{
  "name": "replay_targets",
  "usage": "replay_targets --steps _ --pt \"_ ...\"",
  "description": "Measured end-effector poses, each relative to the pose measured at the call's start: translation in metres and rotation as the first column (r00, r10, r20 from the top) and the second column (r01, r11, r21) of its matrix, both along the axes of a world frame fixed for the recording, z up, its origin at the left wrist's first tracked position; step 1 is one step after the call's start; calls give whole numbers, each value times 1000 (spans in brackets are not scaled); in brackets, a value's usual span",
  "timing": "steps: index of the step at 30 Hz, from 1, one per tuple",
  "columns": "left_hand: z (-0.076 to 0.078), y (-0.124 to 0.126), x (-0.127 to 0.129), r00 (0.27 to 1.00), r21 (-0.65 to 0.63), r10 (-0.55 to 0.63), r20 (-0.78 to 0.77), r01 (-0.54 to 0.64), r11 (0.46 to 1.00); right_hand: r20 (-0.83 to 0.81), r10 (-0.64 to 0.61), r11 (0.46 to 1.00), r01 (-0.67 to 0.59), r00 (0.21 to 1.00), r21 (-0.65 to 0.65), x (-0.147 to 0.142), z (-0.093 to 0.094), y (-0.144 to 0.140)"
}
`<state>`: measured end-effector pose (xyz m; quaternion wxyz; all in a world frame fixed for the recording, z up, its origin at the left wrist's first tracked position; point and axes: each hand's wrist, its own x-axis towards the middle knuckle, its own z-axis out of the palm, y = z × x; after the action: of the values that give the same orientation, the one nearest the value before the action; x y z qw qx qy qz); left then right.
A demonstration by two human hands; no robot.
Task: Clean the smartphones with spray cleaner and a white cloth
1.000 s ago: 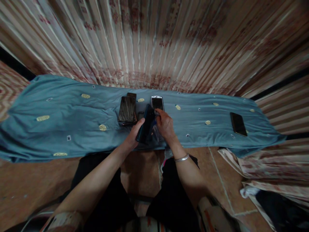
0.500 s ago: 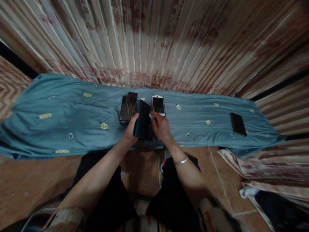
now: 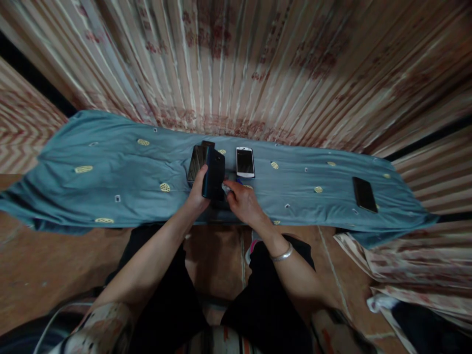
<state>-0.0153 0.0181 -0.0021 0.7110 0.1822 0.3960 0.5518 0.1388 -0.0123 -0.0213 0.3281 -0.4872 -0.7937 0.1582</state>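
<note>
My left hand (image 3: 200,192) is closed round the left edge of a dark blue smartphone (image 3: 214,174), held tilted above the cloth with its back and camera showing. At the phone's lower right edge, my right hand (image 3: 241,199) pinches a small pale thing (image 3: 225,188), too small to name; a bit of blue shows by the fingers. Behind the held phone lies a dark, glossy phone (image 3: 196,160), partly hidden, with another dark object (image 3: 208,143) at its top. A white smartphone (image 3: 245,162) lies face up just beyond my right hand.
A blue-green cloth (image 3: 125,172) with yellow patterns covers the long, narrow surface. Far to the right lies a dark flat device (image 3: 365,194). Pleated curtains (image 3: 236,73) hang close behind and on both sides. My knees are below the front edge.
The held phone has turned more edge-on and shifted slightly left and down. My right hand has dropped from its upper right side to its lower right edge, where the pale thing now shows.
</note>
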Motion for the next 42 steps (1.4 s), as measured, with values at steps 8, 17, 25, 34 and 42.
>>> replay_targets --steps 8,17,25,34,42 --pt "9 -2 -7 999 5 41 -20 -41 999 50 94 990 -87 994 -115 -6 20 -19" --pt "24 -7 -1 994 -2 101 43 -101 995 151 94 973 -59 984 -222 -9 47 -27" --pt "20 -5 17 993 25 117 22 -117 993 154 82 989 -61 985 -139 -11 50 -31" --pt "7 -8 12 991 50 104 -80 -101 994 158 34 999 -33 987 -11 -26 48 -31" --pt "2 -8 11 995 58 85 -47 -82 995 32 -7 995 3 999 102 -27 31 -21"
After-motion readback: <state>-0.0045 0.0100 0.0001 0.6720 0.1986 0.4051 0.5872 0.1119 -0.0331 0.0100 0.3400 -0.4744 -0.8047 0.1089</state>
